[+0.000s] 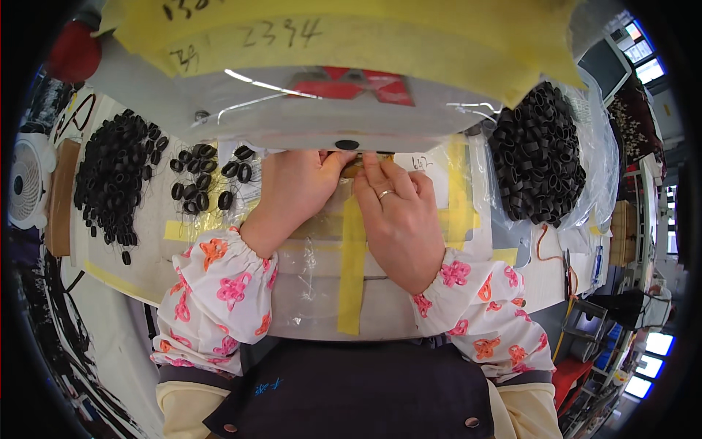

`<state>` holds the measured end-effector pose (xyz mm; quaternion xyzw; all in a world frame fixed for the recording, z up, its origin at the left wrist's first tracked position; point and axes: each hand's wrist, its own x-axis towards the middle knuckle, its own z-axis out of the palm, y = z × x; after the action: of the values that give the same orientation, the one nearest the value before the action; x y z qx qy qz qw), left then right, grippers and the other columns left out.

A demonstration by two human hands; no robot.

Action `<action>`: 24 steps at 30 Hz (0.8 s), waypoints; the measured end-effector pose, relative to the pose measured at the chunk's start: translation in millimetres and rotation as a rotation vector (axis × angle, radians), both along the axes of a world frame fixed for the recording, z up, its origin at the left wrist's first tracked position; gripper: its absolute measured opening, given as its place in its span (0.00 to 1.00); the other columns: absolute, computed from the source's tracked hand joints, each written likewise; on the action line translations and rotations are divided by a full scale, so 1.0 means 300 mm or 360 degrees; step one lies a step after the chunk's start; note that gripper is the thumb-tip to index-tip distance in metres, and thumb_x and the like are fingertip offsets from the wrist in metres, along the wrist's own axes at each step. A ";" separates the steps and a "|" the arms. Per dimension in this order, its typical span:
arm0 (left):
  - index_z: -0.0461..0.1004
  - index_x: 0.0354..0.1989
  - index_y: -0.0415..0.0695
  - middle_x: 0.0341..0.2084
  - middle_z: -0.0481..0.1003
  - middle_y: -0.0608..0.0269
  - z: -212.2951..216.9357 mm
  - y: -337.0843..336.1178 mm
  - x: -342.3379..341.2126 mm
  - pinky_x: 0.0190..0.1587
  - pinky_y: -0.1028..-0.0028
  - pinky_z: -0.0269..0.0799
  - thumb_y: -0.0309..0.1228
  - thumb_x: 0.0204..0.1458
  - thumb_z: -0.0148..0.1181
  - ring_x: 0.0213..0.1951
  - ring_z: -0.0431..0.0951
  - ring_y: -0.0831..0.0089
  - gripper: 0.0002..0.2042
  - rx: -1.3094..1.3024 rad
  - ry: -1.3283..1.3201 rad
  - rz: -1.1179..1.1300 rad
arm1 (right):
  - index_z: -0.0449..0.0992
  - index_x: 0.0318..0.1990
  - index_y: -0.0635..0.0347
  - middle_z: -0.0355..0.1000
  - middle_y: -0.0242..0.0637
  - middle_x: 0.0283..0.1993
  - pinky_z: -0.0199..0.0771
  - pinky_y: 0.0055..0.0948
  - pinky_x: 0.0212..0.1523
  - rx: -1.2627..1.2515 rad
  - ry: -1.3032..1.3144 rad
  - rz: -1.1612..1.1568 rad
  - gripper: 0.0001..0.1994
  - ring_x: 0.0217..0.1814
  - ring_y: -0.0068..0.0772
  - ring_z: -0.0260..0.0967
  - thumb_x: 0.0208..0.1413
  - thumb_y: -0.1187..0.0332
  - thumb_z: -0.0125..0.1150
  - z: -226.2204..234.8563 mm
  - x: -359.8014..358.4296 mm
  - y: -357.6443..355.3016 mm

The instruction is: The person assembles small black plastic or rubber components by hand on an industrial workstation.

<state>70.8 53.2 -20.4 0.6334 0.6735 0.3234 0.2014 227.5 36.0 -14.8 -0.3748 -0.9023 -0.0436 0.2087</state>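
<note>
My left hand reaches in under the front of a white sewing machine. Its thumb and fingers come together, and what they hold is mostly hidden by the machine. Close beside it, my right hand, with a ring on one finger, lies with its fingers stretched forward and flat. Its fingertips rest by a small dark piece at the machine's lower edge, too hidden to name. Left of my left hand lie several small black fabric loops with loose threads.
A large heap of black loops spreads at the left. At the right, more loops fill a clear plastic bag. Yellow tape runs down the table's front. Red-handled scissors lie at the right; a white fan stands far left.
</note>
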 end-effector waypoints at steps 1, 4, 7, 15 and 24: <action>0.77 0.28 0.46 0.19 0.75 0.64 -0.010 0.001 0.000 0.24 0.68 0.67 0.36 0.46 0.60 0.21 0.75 0.65 0.07 0.0059 -0.0029 0.0008 | 0.72 0.41 0.69 0.69 0.50 0.51 0.60 0.36 0.49 0.0001 -0.0001 -0.0001 0.15 0.53 0.40 0.64 0.43 0.75 0.54 -0.001 -0.001 0.000; 0.78 0.29 0.47 0.19 0.76 0.64 0.005 -0.005 -0.006 0.24 0.68 0.68 0.36 0.46 0.60 0.22 0.75 0.65 0.07 0.0023 0.0004 0.0042 | 0.72 0.41 0.68 0.69 0.49 0.52 0.60 0.36 0.50 -0.0023 0.0029 0.0015 0.15 0.52 0.39 0.64 0.43 0.75 0.54 -0.001 -0.004 0.003; 0.78 0.30 0.47 0.20 0.76 0.64 -0.001 -0.003 0.002 0.25 0.69 0.68 0.36 0.46 0.60 0.23 0.76 0.65 0.07 -0.0013 0.0044 0.0041 | 0.72 0.40 0.68 0.69 0.48 0.51 0.60 0.36 0.50 0.0013 0.0008 0.0013 0.14 0.52 0.38 0.65 0.43 0.74 0.54 -0.003 -0.011 0.001; 0.77 0.29 0.41 0.12 0.70 0.64 -0.025 -0.008 -0.011 0.21 0.74 0.61 0.35 0.44 0.62 0.15 0.65 0.74 0.10 0.0156 -0.0065 0.0077 | 0.73 0.39 0.69 0.69 0.51 0.51 0.60 0.41 0.49 0.0103 -0.0016 0.0021 0.14 0.51 0.38 0.63 0.44 0.72 0.53 -0.025 -0.019 0.005; 0.78 0.31 0.43 0.21 0.77 0.62 -0.037 0.010 -0.002 0.28 0.73 0.70 0.34 0.44 0.63 0.23 0.76 0.70 0.09 0.0276 -0.0116 -0.0059 | 0.73 0.38 0.68 0.71 0.48 0.49 0.61 0.38 0.49 0.0209 0.0017 -0.0046 0.12 0.49 0.36 0.65 0.44 0.73 0.53 -0.018 -0.016 0.001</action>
<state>70.3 56.3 -31.6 0.6486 0.6234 0.3996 0.1760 222.7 36.3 -20.3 -0.3734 -0.8908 -0.1038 0.2370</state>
